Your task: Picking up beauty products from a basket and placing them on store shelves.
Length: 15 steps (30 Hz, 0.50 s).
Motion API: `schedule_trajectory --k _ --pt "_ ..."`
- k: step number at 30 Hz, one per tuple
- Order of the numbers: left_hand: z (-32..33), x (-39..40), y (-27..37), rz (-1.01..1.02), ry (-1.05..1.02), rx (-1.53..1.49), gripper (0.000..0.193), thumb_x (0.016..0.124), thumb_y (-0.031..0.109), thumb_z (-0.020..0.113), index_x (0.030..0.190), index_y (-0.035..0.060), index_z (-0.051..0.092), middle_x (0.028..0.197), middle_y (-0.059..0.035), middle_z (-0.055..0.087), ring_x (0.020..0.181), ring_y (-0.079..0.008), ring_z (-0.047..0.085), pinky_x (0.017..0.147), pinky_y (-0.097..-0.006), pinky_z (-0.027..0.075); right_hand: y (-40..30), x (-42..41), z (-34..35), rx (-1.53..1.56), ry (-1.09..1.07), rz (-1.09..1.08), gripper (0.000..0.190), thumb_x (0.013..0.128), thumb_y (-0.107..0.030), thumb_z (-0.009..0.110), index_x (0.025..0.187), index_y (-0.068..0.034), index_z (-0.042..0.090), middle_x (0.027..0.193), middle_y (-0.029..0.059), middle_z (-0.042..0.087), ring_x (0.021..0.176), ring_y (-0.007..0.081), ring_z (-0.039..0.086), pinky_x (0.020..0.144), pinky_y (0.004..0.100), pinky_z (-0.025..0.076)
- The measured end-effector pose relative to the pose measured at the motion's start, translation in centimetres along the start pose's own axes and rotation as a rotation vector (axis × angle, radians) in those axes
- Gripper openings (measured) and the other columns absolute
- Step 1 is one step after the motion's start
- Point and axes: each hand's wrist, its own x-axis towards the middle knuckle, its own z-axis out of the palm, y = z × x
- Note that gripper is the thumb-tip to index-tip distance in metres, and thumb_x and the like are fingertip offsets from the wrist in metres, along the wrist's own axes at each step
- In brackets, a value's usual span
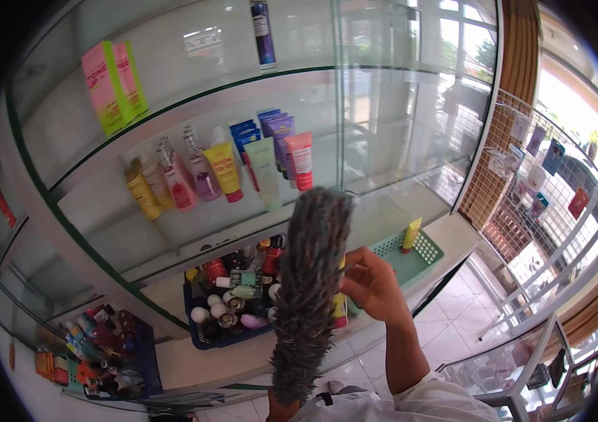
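A dark grey fluffy duster (312, 285) rises through the middle of the view, in front of the glass cabinet. At its lower end a small part of my left hand (281, 409) shows, gripping the duster; the fluff hides most of the fingers. My right hand (375, 285) pinches a yellow tube (340, 305) with a reddish cap, partly hidden behind the duster. On the glass shelf beyond stand a pink tube (300, 158), a pale green tube (266, 171), another yellow tube (223, 168) and several pump bottles (176, 179).
A blue basket (209, 343) of bottles stands left of the duster, on the counter (183, 369). To the right is a green basket (425, 264) with a small yellow tube (411, 236). A sliding glass door (399, 121) covers the cabinet's right side. A wire rack (536, 158) stands farther right.
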Motion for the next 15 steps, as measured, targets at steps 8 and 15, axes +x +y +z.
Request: schedule_trajectory --k 8,15 --pt "-3.4 -4.0 -1.1 0.030 0.290 -0.243 0.038 0.084 -0.002 0.055 0.122 0.0040 0.054 0.114 -0.0097 0.062 0.101 -0.0192 0.057 0.091 -0.0306 0.045 0.0 0.2 8.3 0.288 -0.159 0.059 0.023 0.087 -0.001 0.067 0.099 -0.001 0.048 0.094 0.0059 0.064 0.093 0.0122 0.064 0.080 0.0263 0.050" --pt "-6.9 -5.8 -2.7 -0.090 0.230 0.083 0.041 0.085 -0.002 0.056 0.126 0.0030 0.051 0.119 -0.0127 0.059 0.106 -0.0182 0.053 0.091 -0.0302 0.044 -0.7 -0.4 12.5 0.357 -0.232 0.095 0.019 0.089 -0.002 0.064 0.101 -0.001 0.050 0.093 0.0036 0.061 0.094 0.0107 0.061 0.082 0.0255 0.048"
